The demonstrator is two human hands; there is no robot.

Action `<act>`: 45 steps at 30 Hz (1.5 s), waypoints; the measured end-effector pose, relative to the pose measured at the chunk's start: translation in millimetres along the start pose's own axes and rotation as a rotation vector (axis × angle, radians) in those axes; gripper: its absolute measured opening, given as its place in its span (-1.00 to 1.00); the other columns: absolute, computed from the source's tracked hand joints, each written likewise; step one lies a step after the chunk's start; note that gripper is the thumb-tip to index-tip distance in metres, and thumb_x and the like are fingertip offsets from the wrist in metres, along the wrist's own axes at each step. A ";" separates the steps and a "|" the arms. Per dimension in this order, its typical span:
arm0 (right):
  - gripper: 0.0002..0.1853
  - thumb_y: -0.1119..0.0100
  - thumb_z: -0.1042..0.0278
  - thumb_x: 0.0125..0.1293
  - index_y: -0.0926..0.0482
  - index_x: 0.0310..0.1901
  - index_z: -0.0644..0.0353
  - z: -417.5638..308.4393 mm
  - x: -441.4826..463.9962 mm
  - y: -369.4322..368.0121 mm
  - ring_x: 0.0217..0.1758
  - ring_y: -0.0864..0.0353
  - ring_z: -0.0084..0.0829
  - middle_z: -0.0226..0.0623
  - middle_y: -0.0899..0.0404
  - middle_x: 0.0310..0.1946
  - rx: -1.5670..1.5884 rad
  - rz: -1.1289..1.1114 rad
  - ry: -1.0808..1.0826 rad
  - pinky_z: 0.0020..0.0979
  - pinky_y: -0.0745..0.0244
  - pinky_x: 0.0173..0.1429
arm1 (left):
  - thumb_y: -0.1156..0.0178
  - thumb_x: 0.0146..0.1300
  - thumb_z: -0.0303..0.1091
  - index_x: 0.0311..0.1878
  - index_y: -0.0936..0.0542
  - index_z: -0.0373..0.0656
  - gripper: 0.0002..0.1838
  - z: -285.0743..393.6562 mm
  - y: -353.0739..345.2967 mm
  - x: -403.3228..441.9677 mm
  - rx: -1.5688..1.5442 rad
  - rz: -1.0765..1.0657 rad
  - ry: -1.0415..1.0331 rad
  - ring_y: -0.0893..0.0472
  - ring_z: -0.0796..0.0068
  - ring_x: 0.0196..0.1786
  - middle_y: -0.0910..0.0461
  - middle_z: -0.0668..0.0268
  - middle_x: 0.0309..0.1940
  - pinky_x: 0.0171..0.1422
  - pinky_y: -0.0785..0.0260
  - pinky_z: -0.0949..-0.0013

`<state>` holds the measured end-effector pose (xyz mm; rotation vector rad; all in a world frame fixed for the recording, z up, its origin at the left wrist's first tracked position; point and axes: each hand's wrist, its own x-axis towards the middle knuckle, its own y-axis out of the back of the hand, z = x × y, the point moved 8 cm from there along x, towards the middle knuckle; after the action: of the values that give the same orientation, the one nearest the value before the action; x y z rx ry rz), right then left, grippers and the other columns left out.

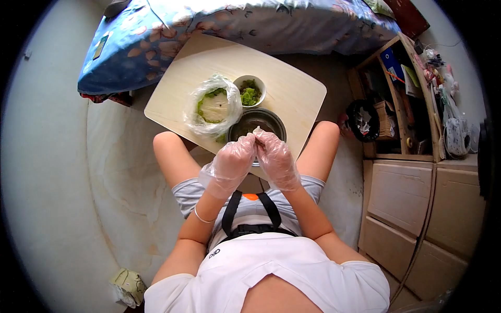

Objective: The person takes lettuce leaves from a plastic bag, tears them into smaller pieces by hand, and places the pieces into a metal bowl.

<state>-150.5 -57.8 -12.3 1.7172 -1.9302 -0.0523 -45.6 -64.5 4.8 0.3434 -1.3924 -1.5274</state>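
While both of our hands meet in front of us, the metal basin (284, 125) sits on the bench (300, 88) directly under and just beyond our fingertips. Its round mouth gives no long axis to line up with, and neither hand is clearly nearer. In their clear plastic gloves, our left hand (232, 160) and right hand (276, 156) are almost closed, fingers drawn into a pinch where they touch. A small brownish bit seems to show there, but we cannot tell what it is or which hand has it.

Beyond the basin stands the white bowl (262, 99) of leafy greens (250, 94); away to the left, nearer our left hand, the clear plastic bag (192, 119) surrounds a pale round stack (214, 109) edged with green.

Our gloves cover the basin's near rim, its dark inside is hard to read, and crinkled film blurs the stack's edge.
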 end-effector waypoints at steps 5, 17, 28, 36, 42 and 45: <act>-0.75 -0.19 0.69 0.20 -0.55 -0.06 0.35 2.2 -2.3 -0.4 -0.13 -0.68 -0.19 -0.03 -0.63 -0.17 -0.023 -0.006 0.004 -0.37 -0.58 0.01 | -0.26 0.16 -0.46 -0.15 -0.57 -0.18 -0.82 -6.1 5.3 2.3 -0.127 0.039 0.047 -0.61 0.19 -0.45 -0.61 0.17 -0.43 -0.34 -0.50 0.25; -0.68 -0.06 0.67 0.30 -0.50 0.10 0.39 42.4 -17.4 -26.2 0.11 -0.57 -0.41 -0.18 -0.56 0.09 0.925 -0.102 -0.455 -0.42 -0.46 0.25 | -0.21 0.25 -0.43 -0.15 -0.59 -0.34 -0.82 -42.3 7.2 -5.9 -0.776 -0.023 0.495 -0.65 0.11 -0.31 -0.64 0.02 -0.33 -0.20 -0.49 0.29; -0.70 -0.15 0.54 0.31 -0.53 0.07 0.29 39.5 -15.4 -26.9 -0.14 -0.63 -0.53 -0.29 -0.63 -0.12 1.270 -0.123 -0.604 -0.49 -0.59 -0.09 | -0.19 0.27 -0.47 -0.15 -0.61 -0.29 -0.86 -46.5 18.3 -4.3 -0.602 0.009 0.462 -0.64 0.26 -0.37 -0.63 0.09 -0.38 -0.23 -0.48 0.32; -0.68 -0.19 0.54 0.30 -0.49 0.09 0.27 43.6 -17.3 -28.3 -0.17 -0.64 -0.51 -0.31 -0.60 -0.12 1.153 -0.102 -0.627 -0.48 -0.61 -0.09 | -0.23 0.21 -0.50 -0.13 -0.60 -0.24 -0.84 -22.1 38.5 5.3 -0.442 0.094 0.259 -0.65 0.10 -0.29 -0.64 0.08 -0.33 -0.19 -0.50 0.25; -0.73 -0.19 0.57 0.29 -0.50 0.02 0.29 45.8 -15.4 -24.0 -0.10 -0.61 -0.52 -0.30 -0.59 -0.11 1.019 -0.091 -0.527 -0.45 -0.60 -0.04 | -0.26 0.15 -0.52 -0.15 -0.54 -0.20 -0.81 -13.2 36.5 7.8 -0.384 0.115 0.160 -0.63 0.12 -0.28 -0.59 0.15 -0.29 -0.20 -0.51 0.24; -0.74 -0.18 0.57 0.30 -0.49 0.02 0.30 43.7 -12.5 -23.7 -0.06 -0.58 -0.54 -0.30 -0.59 -0.10 1.047 -0.113 -0.478 -0.47 -0.56 0.01 | -0.26 0.16 -0.50 -0.15 -0.53 -0.20 -0.81 -10.2 30.3 7.3 -0.362 0.098 0.127 -0.62 0.12 -0.30 -0.57 0.16 -0.32 -0.23 -0.49 0.24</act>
<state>-147.0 -64.7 -62.9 2.6540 -2.4042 0.6773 -27.2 -71.4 31.0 0.1423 -0.9954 -1.6095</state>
